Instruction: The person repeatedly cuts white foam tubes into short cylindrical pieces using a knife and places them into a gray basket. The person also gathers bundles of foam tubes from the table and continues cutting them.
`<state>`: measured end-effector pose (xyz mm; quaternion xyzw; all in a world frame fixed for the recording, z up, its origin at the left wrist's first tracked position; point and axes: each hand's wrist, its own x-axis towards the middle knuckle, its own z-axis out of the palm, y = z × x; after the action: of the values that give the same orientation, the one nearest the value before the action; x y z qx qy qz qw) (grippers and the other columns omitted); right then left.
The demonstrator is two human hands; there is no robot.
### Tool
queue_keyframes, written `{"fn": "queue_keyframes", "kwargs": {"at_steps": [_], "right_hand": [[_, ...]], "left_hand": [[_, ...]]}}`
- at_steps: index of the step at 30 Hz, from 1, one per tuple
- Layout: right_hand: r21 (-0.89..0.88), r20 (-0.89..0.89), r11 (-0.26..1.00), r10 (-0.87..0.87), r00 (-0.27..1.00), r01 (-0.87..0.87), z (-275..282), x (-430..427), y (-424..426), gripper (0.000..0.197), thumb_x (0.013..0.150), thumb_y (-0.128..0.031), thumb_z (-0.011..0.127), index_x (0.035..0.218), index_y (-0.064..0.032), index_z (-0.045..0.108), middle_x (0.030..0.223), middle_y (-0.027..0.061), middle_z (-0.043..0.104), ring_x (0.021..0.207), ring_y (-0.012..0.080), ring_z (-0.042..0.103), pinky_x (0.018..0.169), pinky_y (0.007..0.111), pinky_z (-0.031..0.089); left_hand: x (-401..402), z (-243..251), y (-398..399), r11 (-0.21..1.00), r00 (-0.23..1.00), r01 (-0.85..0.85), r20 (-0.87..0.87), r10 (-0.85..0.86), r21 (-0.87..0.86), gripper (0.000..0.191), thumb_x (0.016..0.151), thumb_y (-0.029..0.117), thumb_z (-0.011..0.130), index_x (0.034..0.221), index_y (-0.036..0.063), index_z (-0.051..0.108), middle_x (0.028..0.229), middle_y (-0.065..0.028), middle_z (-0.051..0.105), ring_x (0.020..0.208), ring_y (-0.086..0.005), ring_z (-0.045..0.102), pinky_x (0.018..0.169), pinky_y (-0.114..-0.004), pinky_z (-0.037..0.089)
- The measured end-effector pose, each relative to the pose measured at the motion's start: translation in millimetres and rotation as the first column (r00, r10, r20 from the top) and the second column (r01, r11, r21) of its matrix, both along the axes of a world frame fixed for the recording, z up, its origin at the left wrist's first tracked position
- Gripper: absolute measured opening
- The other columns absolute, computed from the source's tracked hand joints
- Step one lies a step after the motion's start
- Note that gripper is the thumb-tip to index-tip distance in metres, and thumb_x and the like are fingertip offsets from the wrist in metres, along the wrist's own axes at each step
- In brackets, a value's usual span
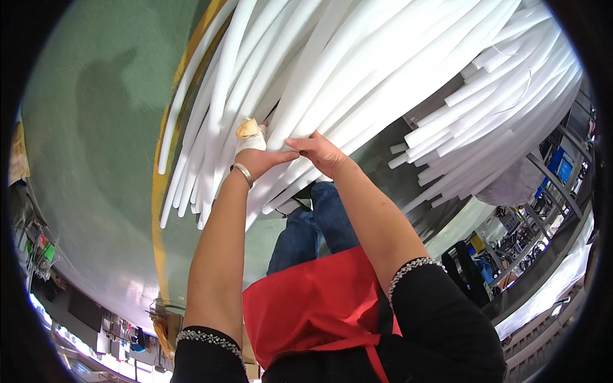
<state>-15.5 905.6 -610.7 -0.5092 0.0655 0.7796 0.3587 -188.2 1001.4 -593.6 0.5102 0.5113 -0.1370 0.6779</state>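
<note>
A thick bundle of long white foam rods (364, 81) stretches from the far end of the view down to my hands. My left hand (261, 160) grips rods near their lower ends, its thumb pointing right. White wrapping (251, 142) covers its fingers, with a yellowish patch (247, 128) on top, and a metal bangle circles the wrist. My bare right hand (322, 154) holds the rods from the right side, its thumb near my left thumb. Fingers of both hands are partly hidden by the rods. Loose rod ends (182, 206) fan out to the left and below my hands.
A second bundle of white rods (483, 115) lies at right, loosely tied with a thin strand. Metal racks (550, 186) with assorted parts stand beyond it. A yellow line (158, 239) runs along the green floor (96, 158) at left. My red apron (311, 306) hangs below my hands.
</note>
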Motion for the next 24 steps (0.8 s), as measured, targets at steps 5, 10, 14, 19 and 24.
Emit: {"fn": "queue_keyframes", "kwargs": {"at_steps": [5,10,14,19,24], "right_hand": [[0.133,-0.106,0.991,-0.002,0.994,0.016,61,11,-18,0.082,0.079,-0.028,0.084,0.144,-0.0002,0.043,0.133,0.0132,0.059,0.125,0.0238,0.054,0.107,0.038,0.042],[0.158,0.015,0.979,-0.134,0.991,0.13,174,-4,-19,0.1,0.075,-0.021,0.09,0.15,0.0011,0.028,0.137,0.0129,0.054,0.128,0.0216,0.05,0.111,0.037,0.039],[0.388,0.143,0.898,-0.279,0.95,0.206,281,-13,-6,0.107,0.067,-0.021,0.094,0.149,0.0003,0.028,0.137,0.0122,0.052,0.129,0.0223,0.048,0.111,0.037,0.038],[0.672,0.433,0.738,-0.328,0.839,-0.058,439,23,27,0.111,0.063,-0.026,0.095,0.147,0.0031,0.029,0.136,0.0176,0.051,0.129,0.0257,0.049,0.108,0.039,0.04],[0.755,0.631,0.599,-0.553,0.545,-0.266,634,97,9,0.094,0.063,-0.032,0.089,0.135,0.0063,0.042,0.119,0.0247,0.059,0.111,0.0354,0.06,0.096,0.041,0.047]], "left_hand": [[-8,55,-2,0.941,0.977,-0.139,0.113,0.181,-0.309,0.07,0.073,0.016,0.089,0.133,0.0009,0.057,0.123,-0.0066,0.066,0.111,-0.016,0.063,0.096,-0.03,0.051],[-20,160,-14,0.937,0.959,-0.203,0.137,0.249,-0.283,0.07,0.071,0.01,0.09,0.133,0.0021,0.057,0.123,-0.0052,0.065,0.111,-0.0167,0.062,0.096,-0.033,0.052],[-24,261,-13,0.943,0.921,-0.237,0.256,0.294,-0.233,0.08,0.074,0.014,0.089,0.141,0.0003,0.047,0.132,-0.0078,0.058,0.119,-0.0196,0.058,0.099,-0.035,0.05],[-8,381,2,0.846,0.855,-0.31,0.517,0.048,0.433,0.079,0.083,0.024,0.08,0.147,0.0008,0.039,0.144,-0.0106,0.048,0.132,-0.0256,0.049,0.109,-0.042,0.042],[91,524,-19,0.861,0.521,-0.509,0.8,0.297,0.013,0.074,0.087,0.031,0.072,0.146,0.0014,0.04,0.145,-0.0119,0.047,0.133,-0.0268,0.048,0.11,-0.043,0.041]]}}
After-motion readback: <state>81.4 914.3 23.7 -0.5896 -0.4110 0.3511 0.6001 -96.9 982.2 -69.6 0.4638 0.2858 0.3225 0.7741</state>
